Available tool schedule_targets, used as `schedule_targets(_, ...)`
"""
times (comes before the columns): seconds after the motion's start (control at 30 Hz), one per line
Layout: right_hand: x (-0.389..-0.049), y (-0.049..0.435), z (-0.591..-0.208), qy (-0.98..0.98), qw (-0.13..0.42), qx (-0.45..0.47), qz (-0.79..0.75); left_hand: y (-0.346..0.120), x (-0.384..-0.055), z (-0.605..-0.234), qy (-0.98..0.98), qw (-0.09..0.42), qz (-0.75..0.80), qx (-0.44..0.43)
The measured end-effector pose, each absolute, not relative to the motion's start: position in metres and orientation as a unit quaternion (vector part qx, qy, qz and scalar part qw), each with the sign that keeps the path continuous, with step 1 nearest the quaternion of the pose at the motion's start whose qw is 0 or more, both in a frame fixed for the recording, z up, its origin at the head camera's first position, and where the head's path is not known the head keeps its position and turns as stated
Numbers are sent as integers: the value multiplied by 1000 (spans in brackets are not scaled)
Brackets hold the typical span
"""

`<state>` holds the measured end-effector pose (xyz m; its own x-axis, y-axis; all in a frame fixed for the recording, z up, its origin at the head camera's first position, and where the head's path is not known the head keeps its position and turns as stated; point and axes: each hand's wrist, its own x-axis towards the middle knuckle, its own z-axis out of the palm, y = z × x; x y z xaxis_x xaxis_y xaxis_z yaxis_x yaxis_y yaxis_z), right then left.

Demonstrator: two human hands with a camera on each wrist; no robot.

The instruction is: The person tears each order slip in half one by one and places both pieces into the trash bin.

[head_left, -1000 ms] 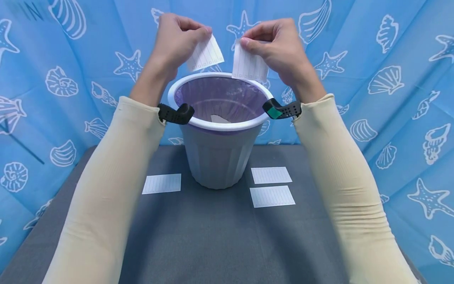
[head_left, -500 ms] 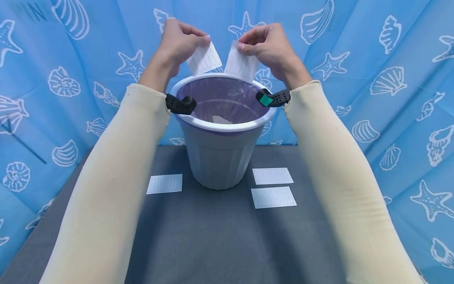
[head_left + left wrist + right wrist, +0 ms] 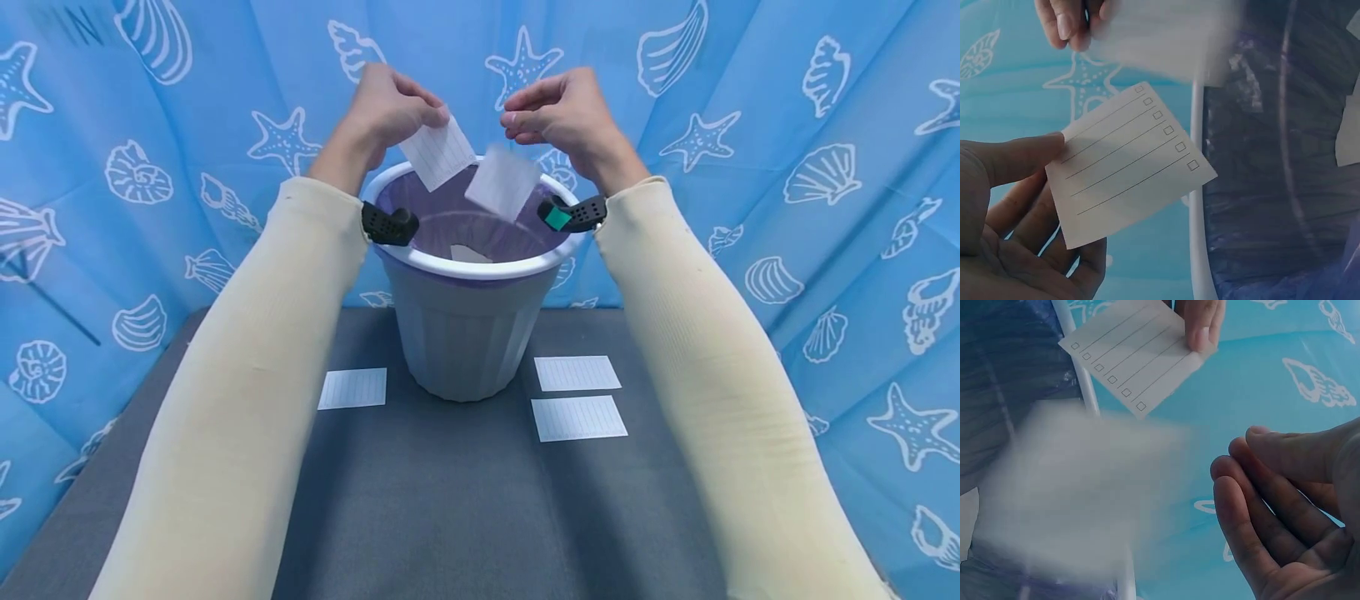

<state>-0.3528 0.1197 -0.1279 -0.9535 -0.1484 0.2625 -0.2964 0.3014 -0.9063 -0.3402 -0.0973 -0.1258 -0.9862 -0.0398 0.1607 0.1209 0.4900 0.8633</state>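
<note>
Above the bin's far left rim, my left hand (image 3: 386,112) pinches a white lined note sheet (image 3: 438,154) by its corner; a row of small checkboxes on it shows in the left wrist view. A second note sheet (image 3: 504,182), blurred by motion, is in the air over the bin's mouth. Just above that sheet is my right hand (image 3: 573,117), fingers loosely bent and apart from it, with nothing between thumb and fingertips. Below both hands stands a grey waste bin (image 3: 465,342) with a white rim and purple liner. A piece of white paper (image 3: 468,253) lies inside.
One lined sheet (image 3: 353,388) lies on the dark grey tabletop (image 3: 457,500) left of the bin. Two more, a farther sheet (image 3: 577,373) and a nearer sheet (image 3: 579,418), lie to its right. A blue shell-patterned curtain (image 3: 247,50) hangs behind.
Both hands have come down and inward toward the bin. The right hand has let go of its note sheet, which is dropping into the bin's mouth. The left hand still pinches its sheet.
</note>
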Motion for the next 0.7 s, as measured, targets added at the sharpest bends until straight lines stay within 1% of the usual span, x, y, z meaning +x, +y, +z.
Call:
schedule_targets(0.1, -352, 121, -128, -789, 52, 141, 595, -97, -340, -127, -854, 72, -514, -29)
schedule_targets(0.37, -349, 122, -128, -800, 55, 153, 578, -100, -336, -128, -847, 59, -527, -37)
schedule_targets(0.7, -339, 140, -133, -800, 58, 196, 564, -110, -315, -126, -832, 56, -545, -85)
